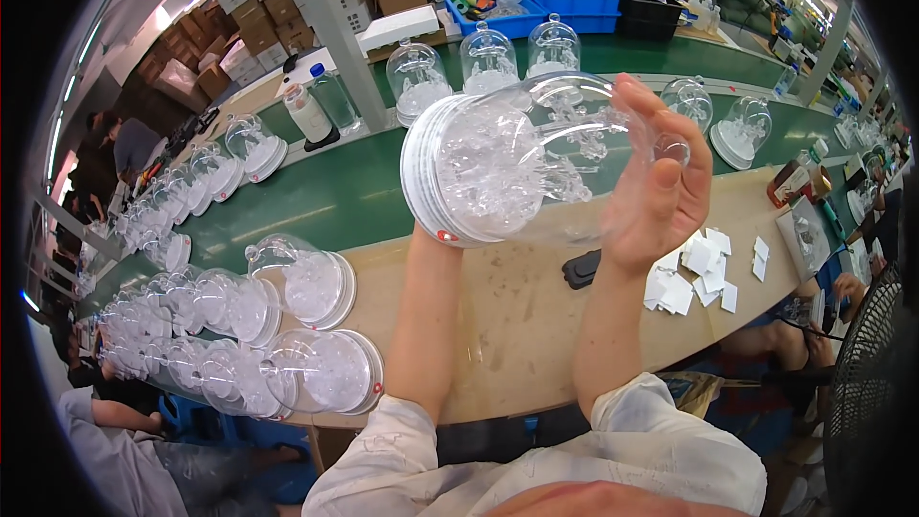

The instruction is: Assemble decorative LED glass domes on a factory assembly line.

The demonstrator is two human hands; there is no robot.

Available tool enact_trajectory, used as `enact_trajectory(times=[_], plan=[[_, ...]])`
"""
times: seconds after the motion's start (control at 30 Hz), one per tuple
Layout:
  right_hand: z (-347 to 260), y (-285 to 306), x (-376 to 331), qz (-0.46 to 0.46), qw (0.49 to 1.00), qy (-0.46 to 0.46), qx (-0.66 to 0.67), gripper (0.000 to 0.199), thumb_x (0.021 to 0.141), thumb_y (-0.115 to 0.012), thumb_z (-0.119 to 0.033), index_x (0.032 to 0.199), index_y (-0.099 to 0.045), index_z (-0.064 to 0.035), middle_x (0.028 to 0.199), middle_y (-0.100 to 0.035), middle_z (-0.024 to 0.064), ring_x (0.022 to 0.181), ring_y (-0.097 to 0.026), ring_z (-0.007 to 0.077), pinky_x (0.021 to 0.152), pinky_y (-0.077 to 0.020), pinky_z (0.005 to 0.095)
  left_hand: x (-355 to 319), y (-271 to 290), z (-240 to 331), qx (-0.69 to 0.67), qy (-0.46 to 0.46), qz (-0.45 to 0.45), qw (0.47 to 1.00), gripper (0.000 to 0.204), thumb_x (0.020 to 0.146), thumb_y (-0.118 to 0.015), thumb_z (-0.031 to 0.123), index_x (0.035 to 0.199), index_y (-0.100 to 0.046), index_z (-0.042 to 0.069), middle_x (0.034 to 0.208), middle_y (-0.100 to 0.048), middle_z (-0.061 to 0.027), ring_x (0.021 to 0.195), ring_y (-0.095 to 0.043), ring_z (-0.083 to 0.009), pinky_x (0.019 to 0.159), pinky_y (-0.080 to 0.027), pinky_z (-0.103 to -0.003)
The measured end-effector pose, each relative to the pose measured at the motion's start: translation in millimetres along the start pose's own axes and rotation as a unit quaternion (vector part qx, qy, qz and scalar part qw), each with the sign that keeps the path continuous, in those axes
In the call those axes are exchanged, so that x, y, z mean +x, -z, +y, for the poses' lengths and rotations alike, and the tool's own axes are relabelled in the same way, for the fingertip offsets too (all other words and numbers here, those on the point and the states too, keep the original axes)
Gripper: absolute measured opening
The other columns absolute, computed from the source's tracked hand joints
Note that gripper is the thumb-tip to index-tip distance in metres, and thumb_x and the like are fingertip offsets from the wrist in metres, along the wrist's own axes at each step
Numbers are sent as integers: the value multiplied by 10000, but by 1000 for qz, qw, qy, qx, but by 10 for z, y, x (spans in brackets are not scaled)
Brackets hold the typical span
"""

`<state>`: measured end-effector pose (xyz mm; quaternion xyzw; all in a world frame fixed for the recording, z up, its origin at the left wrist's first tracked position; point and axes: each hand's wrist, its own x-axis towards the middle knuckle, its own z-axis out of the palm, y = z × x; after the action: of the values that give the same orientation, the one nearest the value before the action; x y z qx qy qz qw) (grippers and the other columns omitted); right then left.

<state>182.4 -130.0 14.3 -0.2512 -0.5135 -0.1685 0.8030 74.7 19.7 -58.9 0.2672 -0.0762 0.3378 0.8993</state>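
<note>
A clear dome (593, 187) with a knob on top lies tilted on its side above the table, its knob toward the right. Its round white base (426, 172) faces left and has a small red mark at the rim. Clear, crystal-like figures (493, 168) fill its inside. My right hand (665, 182) is curled around the knob end, fingers behind and thumb in front. My left hand (436, 237) reaches up behind the base and holds it from beneath; its fingers are hidden by the base.
Similar domes (325, 369) stand crowded at the left, with more along the green belt (373, 182). White square cards (704, 263) lie piled at the right of the tan table (498, 345), near a small black object (581, 270). Blue bins (570, 10) stand beyond; a fan (866, 373) is at far right.
</note>
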Motion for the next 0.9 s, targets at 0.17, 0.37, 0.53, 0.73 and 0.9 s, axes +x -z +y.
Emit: enact_trajectory(times=[0.17,0.37,0.53,0.73,0.9], plan=[[1,17,11,7,1000,-4,20,370,943,-565,-258,1162,-542,40,1123,-621,288,1134,-566,420,1003,-411,521,-1,59,-36,25,-16,8,1000,423,911,-601,261,1278,-548,58,1229,-609,-105,1073,-604,-232,889,-528,-369],[-5,-25,0,12,998,9,53,377,933,-579,-265,1159,-539,34,1085,-637,275,1111,-577,413,1015,-392,518,-26,143,-17,99,-103,-37,989,456,935,-578,217,1339,-487,27,1295,-571,-115,1154,-562,-207,942,-493,-336],[-1,-17,5,4,998,15,62,369,932,-574,-255,1163,-538,31,1086,-636,276,1113,-572,421,1022,-379,532,13,259,-34,78,-90,-47,992,462,940,-569,229,1346,-479,29,1304,-563,-116,1159,-558,-214,950,-491,-342],[-19,-45,-10,7,999,5,50,366,914,-597,-234,1153,-556,42,1072,-643,272,1107,-578,408,991,-419,509,132,427,-90,93,-98,-82,987,451,934,-575,231,1329,-498,27,1292,-572,-121,1138,-572,-214,932,-507,-346],[-148,-95,30,-64,997,30,-8,375,837,-686,-175,1110,-603,68,1033,-666,251,1083,-593,361,949,-461,462,87,211,46,78,-21,-56,995,405,921,-591,207,1273,-554,10,1204,-623,-126,1052,-624,-215,861,-545,-338]])
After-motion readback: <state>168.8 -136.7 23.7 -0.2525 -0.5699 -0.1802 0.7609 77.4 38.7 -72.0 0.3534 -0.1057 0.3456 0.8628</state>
